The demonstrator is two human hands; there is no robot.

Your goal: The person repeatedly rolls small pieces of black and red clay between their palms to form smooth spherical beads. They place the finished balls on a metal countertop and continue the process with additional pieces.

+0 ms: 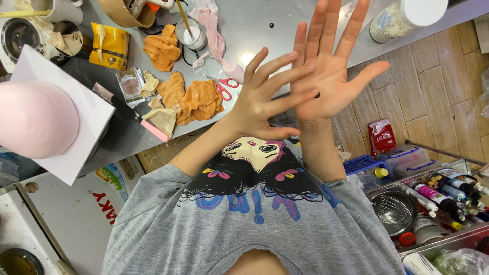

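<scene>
One head-worn camera looks steeply down, close over the chest, seemingly tilted.

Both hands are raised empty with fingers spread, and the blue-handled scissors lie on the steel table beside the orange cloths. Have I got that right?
Not quite: the scissors have red handles, not blue, as the head view shows. The rest holds: the left hand and right hand are raised empty with fingers spread, and the scissors lie on the steel table beside the orange cloths.

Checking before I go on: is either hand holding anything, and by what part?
Nothing is held. The left hand and right hand are both open, fingers spread, raised above the table, overlapping each other.
</scene>
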